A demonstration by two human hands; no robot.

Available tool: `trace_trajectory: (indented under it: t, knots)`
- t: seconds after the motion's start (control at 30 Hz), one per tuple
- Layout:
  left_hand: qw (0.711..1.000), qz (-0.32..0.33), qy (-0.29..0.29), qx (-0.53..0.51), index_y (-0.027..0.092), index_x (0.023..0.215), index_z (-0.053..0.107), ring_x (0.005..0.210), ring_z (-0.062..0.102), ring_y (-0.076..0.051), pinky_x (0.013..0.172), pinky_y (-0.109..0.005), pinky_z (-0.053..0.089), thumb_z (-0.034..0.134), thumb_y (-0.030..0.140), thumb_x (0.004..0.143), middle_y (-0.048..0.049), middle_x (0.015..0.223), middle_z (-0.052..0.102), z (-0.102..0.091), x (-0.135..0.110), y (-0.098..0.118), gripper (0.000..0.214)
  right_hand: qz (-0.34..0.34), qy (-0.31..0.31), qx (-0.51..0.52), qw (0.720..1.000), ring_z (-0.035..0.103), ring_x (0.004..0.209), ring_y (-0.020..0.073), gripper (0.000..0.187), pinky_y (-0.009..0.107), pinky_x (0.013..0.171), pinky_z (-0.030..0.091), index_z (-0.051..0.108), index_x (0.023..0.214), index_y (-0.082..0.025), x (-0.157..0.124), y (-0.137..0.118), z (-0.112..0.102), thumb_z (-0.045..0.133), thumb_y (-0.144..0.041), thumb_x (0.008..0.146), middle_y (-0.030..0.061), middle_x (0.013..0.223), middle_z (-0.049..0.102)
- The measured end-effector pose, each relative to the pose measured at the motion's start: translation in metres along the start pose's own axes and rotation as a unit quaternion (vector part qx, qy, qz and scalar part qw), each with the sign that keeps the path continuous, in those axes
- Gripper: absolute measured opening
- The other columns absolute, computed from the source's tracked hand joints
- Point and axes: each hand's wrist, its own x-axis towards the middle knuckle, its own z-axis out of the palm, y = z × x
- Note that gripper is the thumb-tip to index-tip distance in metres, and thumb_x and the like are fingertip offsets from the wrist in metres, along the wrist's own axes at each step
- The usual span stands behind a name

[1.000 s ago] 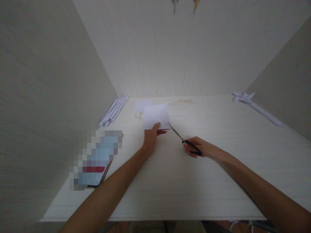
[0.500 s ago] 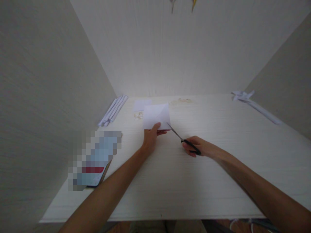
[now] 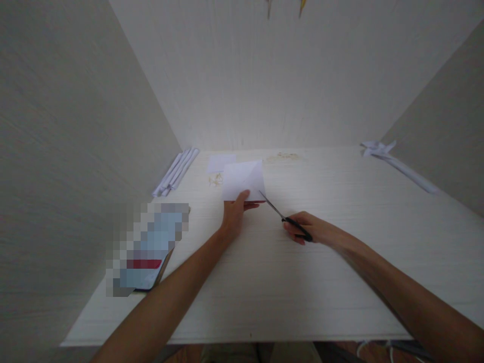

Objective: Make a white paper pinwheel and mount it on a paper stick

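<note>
My left hand [image 3: 235, 212] pinches the near edge of a white sheet of paper [image 3: 244, 176], thumb on top and fingers beneath. A dark red strip shows along the sheet's near edge. In my right hand [image 3: 302, 229] is a pair of scissors [image 3: 273, 205] with black handles, blades pointing up and left. The tip of the blades overlaps the sheet's lower right corner; whether they grip the paper I cannot tell. Behind the held sheet, a second white paper [image 3: 219, 162] lies flat on the table.
Several rolled white papers [image 3: 176, 172] lie at the table's left edge. A phone-like device [image 3: 151, 282], partly blurred out, rests by my left forearm. Small yellowish bits [image 3: 216, 179] lie near the papers. On the right is a long paper roll [image 3: 410, 174] with crumpled strips. Walls rise on three sides.
</note>
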Motion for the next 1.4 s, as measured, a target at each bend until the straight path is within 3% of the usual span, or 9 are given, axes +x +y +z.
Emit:
trace_trajectory:
  t: [0.4, 0.93, 1.4]
  knots:
    - [1.000, -0.006, 0.007, -0.015, 0.014, 0.087, 0.059, 0.056, 0.062, -0.015, 0.051, -0.026, 0.051, 0.057, 0.023, 0.064, -0.0030, 0.076, 0.066, 0.0012, -0.0009, 0.0010, 0.025, 0.000, 0.005, 0.004, 1.000, 0.029, 0.038, 0.0046, 0.050, 0.021, 0.039, 0.021, 0.040, 0.050, -0.016, -0.0004, -0.0010, 0.0011, 0.037, -0.059, 0.074, -0.0043, 0.044, 0.039]
    - [1.000, -0.003, 0.003, -0.013, 0.015, 0.095, 0.057, 0.056, 0.062, -0.014, 0.051, -0.026, 0.051, 0.057, 0.022, 0.064, -0.0033, 0.078, 0.066, 0.0004, -0.0003, -0.0001, 0.031, 0.007, 0.005, 0.001, 1.000, 0.029, 0.038, 0.0050, 0.050, 0.021, 0.040, 0.022, 0.039, 0.050, -0.017, -0.0005, -0.0010, 0.0012, 0.037, -0.062, 0.073, -0.0044, 0.043, 0.039]
    - [1.000, 0.006, -0.025, -0.011, 0.015, 0.094, 0.058, 0.056, 0.062, -0.015, 0.052, -0.027, 0.051, 0.056, 0.023, 0.065, -0.0032, 0.076, 0.066, 0.0004, -0.0028, 0.0016, 0.031, 0.011, 0.002, -0.009, 1.000, 0.031, 0.041, 0.0054, 0.051, 0.021, 0.041, 0.023, 0.039, 0.051, -0.017, -0.0031, -0.0051, 0.0011, 0.035, -0.063, 0.073, -0.0040, 0.047, 0.039]
